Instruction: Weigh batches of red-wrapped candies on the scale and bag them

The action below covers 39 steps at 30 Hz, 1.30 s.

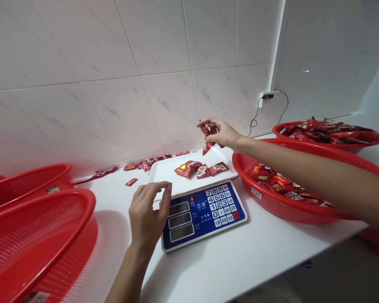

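Observation:
My right hand (220, 133) is raised above the far edge of the white scale tray (170, 172), closed on a bunch of red candy packets (210, 131); one packet (207, 147) hangs or falls just under it. Three red packets (201, 169) lie on the tray. My left hand (147, 214) rests at the near left corner of the scale, its fingers curled at the tray's edge and beside the blue keypad panel (205, 212), holding nothing that I can see.
A red basket (306, 210) with candy packets stands right of the scale, and a fuller one (328, 136) behind it. Two empty red baskets (34, 235) are stacked at the left. Loose packets (145, 164) lie along the tiled wall. A plugged-in socket (268, 97) is on the wall.

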Available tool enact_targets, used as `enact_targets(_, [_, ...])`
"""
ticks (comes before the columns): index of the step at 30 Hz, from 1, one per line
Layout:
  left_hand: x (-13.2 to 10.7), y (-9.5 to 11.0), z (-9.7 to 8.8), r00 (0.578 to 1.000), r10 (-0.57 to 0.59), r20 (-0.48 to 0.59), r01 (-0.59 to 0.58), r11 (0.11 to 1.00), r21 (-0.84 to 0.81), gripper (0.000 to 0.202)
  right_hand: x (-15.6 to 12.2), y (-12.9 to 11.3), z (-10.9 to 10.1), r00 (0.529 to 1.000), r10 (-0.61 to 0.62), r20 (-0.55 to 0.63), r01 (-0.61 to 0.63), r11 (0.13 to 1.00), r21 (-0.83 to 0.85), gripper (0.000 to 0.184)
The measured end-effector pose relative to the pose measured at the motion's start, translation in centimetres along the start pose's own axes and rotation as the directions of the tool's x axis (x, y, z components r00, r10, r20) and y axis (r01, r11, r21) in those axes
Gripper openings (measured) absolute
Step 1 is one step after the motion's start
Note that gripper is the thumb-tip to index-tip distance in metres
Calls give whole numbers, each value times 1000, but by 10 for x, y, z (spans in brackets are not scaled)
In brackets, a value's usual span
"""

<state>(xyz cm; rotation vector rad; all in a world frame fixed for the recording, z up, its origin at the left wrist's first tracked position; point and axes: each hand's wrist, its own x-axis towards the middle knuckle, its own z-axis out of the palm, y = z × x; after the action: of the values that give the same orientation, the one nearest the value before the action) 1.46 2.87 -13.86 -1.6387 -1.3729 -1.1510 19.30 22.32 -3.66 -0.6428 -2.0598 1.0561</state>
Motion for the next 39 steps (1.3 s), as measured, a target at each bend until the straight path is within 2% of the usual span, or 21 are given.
enact_targets(4, [1, -1, 0, 1000, -8, -13, 9, 1000, 10, 7, -4, 11, 11, 997, 5, 78, 8, 986, -167, 51])
enact_targets(8, [0, -1, -1, 999, -26, -42, 27, 999, 26, 7, -9, 13, 13, 989, -147, 13, 144, 938, -315, 40])
enact_targets(11, [-1, -1, -2, 996, -53, -66, 54, 998, 21, 7, -8, 7, 12, 984, -177, 38, 178, 916, -359, 37])
enact_targets(15, [-2, -1, -3, 994, -86, -64, 86, 996, 5, 6, -1, 6, 16, 986, -55, 155, 113, 913, -393, 45])
enact_targets(19, [0, 0, -3, 996, -77, -40, 77, 997, 7, 7, 4, 12, 23, 958, 61, 279, 65, 905, -421, 73])
enact_targets(22, [1, 1, -3, 996, -81, -45, 81, 997, -4, 7, 2, 13, 26, 976, 45, 212, 54, 899, -436, 77])
enact_targets(25, [1, 1, -3, 996, -76, -55, 76, 997, -2, 7, -1, 8, 26, 999, -23, 48, 40, 917, -396, 64])
enact_targets(27, [0, 1, -3, 996, -73, -58, 74, 997, 0, 7, -2, 5, 25, 998, -56, -8, 50, 944, -326, 57])
enact_targets(31, [-1, 1, -2, 994, -81, -72, 81, 997, -4, 6, 0, 3, 25, 997, -77, -11, 72, 967, -245, 52])
enact_targets(39, [0, 3, -2, 997, -66, -51, 65, 998, -17, 7, -2, -3, 33, 994, -106, 35, 111, 952, -285, 41])
